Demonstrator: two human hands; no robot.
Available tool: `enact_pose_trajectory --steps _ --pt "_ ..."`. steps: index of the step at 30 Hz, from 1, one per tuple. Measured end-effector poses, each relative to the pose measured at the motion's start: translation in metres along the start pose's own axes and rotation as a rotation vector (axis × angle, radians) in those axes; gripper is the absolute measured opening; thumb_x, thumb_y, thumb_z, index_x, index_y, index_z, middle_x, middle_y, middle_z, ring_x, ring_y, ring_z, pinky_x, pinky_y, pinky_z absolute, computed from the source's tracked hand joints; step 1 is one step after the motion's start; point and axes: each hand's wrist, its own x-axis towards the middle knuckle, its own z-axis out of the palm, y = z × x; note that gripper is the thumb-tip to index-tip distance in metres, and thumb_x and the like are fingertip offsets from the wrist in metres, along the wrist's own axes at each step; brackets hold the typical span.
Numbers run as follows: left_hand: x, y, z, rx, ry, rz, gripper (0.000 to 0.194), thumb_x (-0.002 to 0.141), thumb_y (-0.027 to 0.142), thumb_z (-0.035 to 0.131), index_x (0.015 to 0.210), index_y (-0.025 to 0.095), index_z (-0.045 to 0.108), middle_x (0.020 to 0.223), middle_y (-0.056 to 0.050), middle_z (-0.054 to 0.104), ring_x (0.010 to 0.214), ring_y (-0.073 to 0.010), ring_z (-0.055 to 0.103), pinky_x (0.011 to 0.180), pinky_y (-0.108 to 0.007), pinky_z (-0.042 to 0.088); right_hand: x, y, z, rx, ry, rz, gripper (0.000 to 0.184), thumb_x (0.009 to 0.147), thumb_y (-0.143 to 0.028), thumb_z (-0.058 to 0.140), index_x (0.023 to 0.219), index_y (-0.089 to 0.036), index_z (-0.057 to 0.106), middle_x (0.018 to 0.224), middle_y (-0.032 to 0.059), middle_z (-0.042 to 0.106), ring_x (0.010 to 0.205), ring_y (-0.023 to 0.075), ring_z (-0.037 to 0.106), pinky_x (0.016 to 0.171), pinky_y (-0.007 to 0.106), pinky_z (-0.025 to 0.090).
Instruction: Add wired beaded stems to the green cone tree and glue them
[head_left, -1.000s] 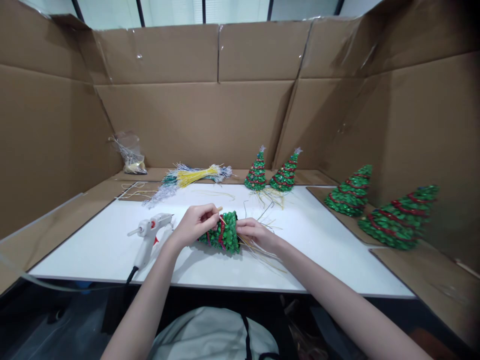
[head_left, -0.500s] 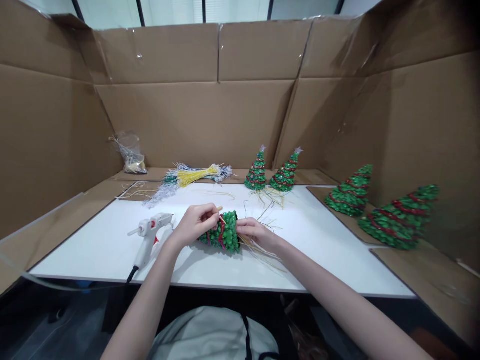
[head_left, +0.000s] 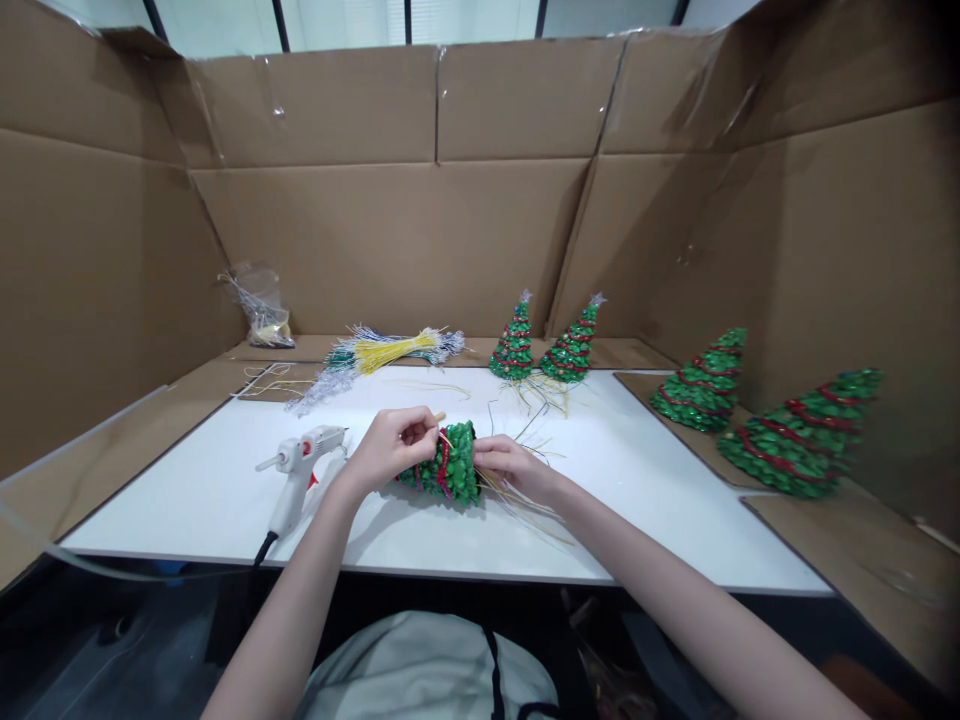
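A small green Christmas tree [head_left: 454, 470] with red tinsel bands lies on its side, its wide base toward the right. Over its upper side my left hand [head_left: 397, 445] is closed in a pinch on a thin pale wire [head_left: 445, 437]; a tan tip pokes out above the fingers. At the base rim, my right hand [head_left: 517, 467] has its fingers pressed together on the tree's edge. Golden wires [head_left: 525, 503] trail out of the base beneath that hand. The inside of the base is hidden from me.
A white glue gun [head_left: 298, 475] stands left of my left arm. Behind lie bundles of yellow and white wire stems [head_left: 397, 350] and a plastic bag [head_left: 262, 308]. Finished-looking trees [head_left: 574, 345] stand at the back and right [head_left: 802, 435], with loose wires [head_left: 536, 395] nearby. Cardboard walls surround the table.
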Motion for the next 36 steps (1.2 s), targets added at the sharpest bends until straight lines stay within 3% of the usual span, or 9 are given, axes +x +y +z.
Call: enact_pose_trajectory --steps 22,31,36 --pt "-0.001 0.007 -0.003 0.014 -0.011 0.020 0.011 0.075 0.016 0.048 0.065 0.015 0.054 0.057 0.004 0.050 0.055 -0.0084 0.041 0.054 -0.019 0.034 0.000 -0.002 0.001 -0.003 -0.010 -0.005 0.029 0.073 -0.036 0.066 0.059 -0.014 0.053 0.043 -0.0060 0.035 0.043 0.0069 0.027 0.047 0.026 0.015" --pt "-0.001 0.019 -0.002 0.201 -0.054 0.057 0.013 0.075 0.018 0.048 0.063 0.016 0.053 0.055 0.005 0.043 0.053 -0.0084 0.039 0.052 -0.019 0.029 0.000 -0.005 0.001 -0.059 -0.035 -0.049 0.019 0.072 -0.031 0.062 0.066 -0.013 0.059 0.045 -0.0052 0.038 0.045 0.0076 0.029 0.048 0.025 0.015" --pt "-0.001 0.026 -0.003 0.325 -0.087 0.083 0.010 0.072 0.016 0.048 0.062 0.017 0.051 0.055 0.004 0.043 0.052 -0.0090 0.038 0.051 -0.019 0.027 0.000 -0.004 0.003 -0.102 0.007 -0.071 0.023 0.074 -0.035 0.064 0.067 -0.013 0.059 0.051 -0.0046 0.041 0.047 0.0072 0.030 0.048 0.023 0.019"
